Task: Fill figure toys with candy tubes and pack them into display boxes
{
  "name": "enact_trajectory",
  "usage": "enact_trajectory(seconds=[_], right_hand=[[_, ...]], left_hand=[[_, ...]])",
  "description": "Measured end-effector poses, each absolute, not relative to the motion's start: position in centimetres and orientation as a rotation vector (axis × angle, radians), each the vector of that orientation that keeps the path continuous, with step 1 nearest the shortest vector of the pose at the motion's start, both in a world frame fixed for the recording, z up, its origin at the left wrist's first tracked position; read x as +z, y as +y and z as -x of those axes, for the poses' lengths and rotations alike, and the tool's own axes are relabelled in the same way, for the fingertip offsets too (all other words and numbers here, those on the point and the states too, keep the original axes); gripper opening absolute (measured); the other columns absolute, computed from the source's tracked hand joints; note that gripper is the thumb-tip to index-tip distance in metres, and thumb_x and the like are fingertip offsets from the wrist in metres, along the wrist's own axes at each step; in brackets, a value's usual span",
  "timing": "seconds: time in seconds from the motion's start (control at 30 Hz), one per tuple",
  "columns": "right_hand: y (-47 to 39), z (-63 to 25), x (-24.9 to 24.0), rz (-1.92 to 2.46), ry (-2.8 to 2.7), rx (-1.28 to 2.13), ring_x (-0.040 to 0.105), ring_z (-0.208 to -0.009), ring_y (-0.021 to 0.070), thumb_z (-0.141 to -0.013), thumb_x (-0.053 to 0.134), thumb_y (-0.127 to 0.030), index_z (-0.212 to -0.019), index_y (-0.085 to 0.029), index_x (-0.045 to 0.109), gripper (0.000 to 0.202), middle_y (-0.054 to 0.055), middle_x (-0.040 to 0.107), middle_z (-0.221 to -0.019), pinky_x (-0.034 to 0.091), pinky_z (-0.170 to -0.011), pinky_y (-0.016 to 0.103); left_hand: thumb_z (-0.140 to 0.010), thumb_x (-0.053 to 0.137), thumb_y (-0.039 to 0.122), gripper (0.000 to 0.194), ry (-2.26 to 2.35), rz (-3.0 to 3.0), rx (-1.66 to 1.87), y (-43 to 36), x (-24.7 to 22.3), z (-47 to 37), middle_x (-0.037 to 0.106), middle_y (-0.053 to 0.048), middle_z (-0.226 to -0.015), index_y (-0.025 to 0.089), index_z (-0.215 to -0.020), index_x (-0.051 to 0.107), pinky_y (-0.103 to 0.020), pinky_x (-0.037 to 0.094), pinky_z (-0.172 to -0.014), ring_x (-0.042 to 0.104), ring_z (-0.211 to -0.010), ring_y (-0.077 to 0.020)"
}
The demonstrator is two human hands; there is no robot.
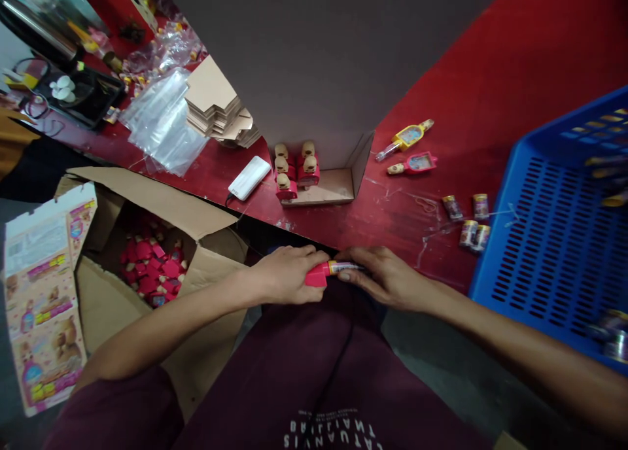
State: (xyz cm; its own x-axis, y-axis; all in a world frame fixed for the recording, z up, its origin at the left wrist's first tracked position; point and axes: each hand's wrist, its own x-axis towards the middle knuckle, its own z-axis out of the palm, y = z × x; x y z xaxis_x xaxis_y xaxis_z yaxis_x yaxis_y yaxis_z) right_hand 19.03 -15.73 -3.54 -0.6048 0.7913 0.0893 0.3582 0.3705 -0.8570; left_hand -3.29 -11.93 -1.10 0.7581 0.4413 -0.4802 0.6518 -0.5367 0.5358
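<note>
In front of my lap, my left hand (289, 275) is closed around a red plastic toy (316, 277). My right hand (387, 276) pinches a small labelled tube (342, 267) whose yellow-rimmed end meets the red toy; how deep they fit together I cannot tell. Just beyond my hands, several red toys with tan animal heads (308, 165) stand in the left part of a cardboard display box (321, 201). To the right on the table lie a yellow toy (408, 136), a red toy with a tan head (417, 164) and several small labelled tubes (481, 206).
A carton (161, 191) of red toys stands open at left beside a printed card sheet (46, 306). A blue basket (527, 267) with tubes stands right. The red table (515, 64) also carries a white power bank (249, 178), cardboard pieces (210, 90) and plastic bags (164, 120).
</note>
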Motion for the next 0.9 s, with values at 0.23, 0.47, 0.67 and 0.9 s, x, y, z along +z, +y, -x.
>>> enact_trajectory(seconds=[0.23,0.47,0.67,0.9], right_hand=[[-16.8,-18.4,-4.0,0.951,-2.201,1.014,0.062,-0.069,0.0153,-0.101,0.043,-0.032,-0.108,-0.014,0.057,0.024,0.009,0.066,-0.086,0.046,-0.061,0.025],[-17.5,-18.3,-4.4,0.972,-2.114,1.145,0.062,-0.070,0.0146,-0.101,0.044,-0.035,-0.106,-0.014,0.057,0.025,0.008,0.066,-0.084,0.046,-0.062,0.025],[-17.0,-18.2,-5.1,1.102,-1.983,1.403,0.056,-0.063,0.0130,-0.099,0.042,-0.049,-0.093,-0.013,0.062,0.041,0.006,0.064,-0.076,0.042,-0.058,0.024],[-17.0,-18.5,-4.9,1.181,-2.013,1.411,0.062,-0.072,0.0175,-0.098,0.041,-0.053,-0.101,-0.013,0.064,0.046,0.009,0.067,-0.084,0.049,-0.064,0.028]], left_hand=[[-0.084,0.061,0.040,0.053,0.807,-2.329,-0.446,-12.9,-0.9,3.6,0.061,-0.009,-0.115,0.019,-0.132,0.050,-0.039,0.052,-0.082,0.066,-0.097,-0.0268],[-0.085,0.058,0.041,0.054,0.747,-2.408,-0.513,-12.9,-0.7,3.3,0.061,-0.011,-0.114,0.016,-0.132,0.049,-0.038,0.053,-0.078,0.066,-0.093,-0.0271],[-0.091,0.051,0.037,0.057,0.722,-2.636,-0.594,-13.6,-0.7,2.7,0.059,-0.018,-0.115,0.010,-0.140,0.040,-0.037,0.052,-0.072,0.065,-0.095,-0.0298],[-0.085,0.057,0.041,0.074,0.753,-2.408,-0.553,-12.1,-1.5,3.1,0.055,-0.018,-0.132,0.010,-0.147,0.031,-0.039,0.049,-0.089,0.060,-0.113,-0.0312]])
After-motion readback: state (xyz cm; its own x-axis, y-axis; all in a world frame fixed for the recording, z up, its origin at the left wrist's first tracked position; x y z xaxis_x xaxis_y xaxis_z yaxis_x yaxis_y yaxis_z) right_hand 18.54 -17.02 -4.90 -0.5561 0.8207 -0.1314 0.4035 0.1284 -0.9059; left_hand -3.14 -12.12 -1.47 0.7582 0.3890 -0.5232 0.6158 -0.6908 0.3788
